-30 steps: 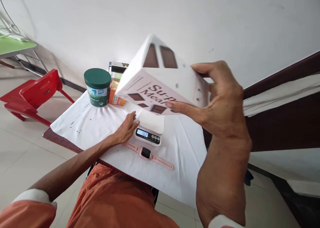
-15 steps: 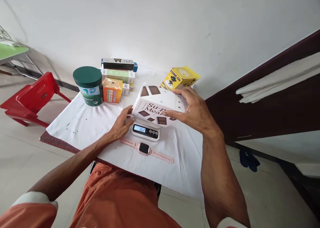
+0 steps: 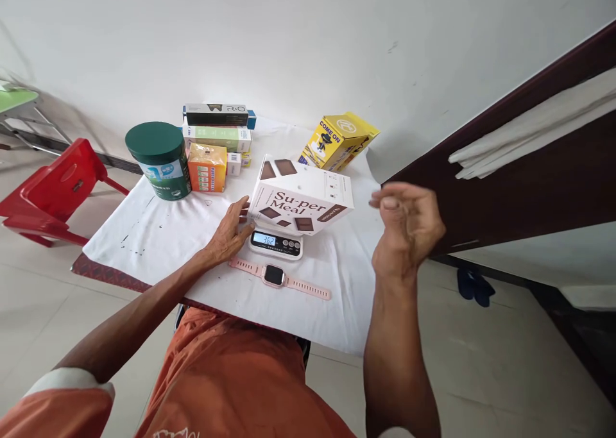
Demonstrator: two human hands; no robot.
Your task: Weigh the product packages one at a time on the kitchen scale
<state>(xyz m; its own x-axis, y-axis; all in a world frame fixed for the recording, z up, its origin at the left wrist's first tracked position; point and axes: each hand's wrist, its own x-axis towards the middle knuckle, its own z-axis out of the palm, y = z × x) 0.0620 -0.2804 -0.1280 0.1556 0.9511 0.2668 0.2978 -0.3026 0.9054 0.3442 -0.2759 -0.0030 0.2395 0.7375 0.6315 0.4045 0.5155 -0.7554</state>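
A white "Su-per Meal" box point(image 3: 301, 197) rests on a small white digital scale point(image 3: 275, 243) whose display is lit. My left hand point(image 3: 230, 231) lies flat on the white cloth, fingers spread, touching the scale's left side and the box's corner. My right hand point(image 3: 409, 223) hovers in the air to the right of the box, fingers loosely curled with nothing in them. A pink smartwatch point(image 3: 275, 276) lies just in front of the scale.
At the back of the white-clothed table point(image 3: 154, 233) stand a green-lidded tub point(image 3: 160, 159), an orange box point(image 3: 207, 167), stacked long boxes point(image 3: 217, 125) and a yellow box point(image 3: 339, 140). A red plastic chair point(image 3: 52, 191) stands on the left, a dark wooden frame point(image 3: 520, 188) on the right.
My right hand lowered the white box onto the scale, let go of it and drew back to the right. My left hand stayed by the scale.
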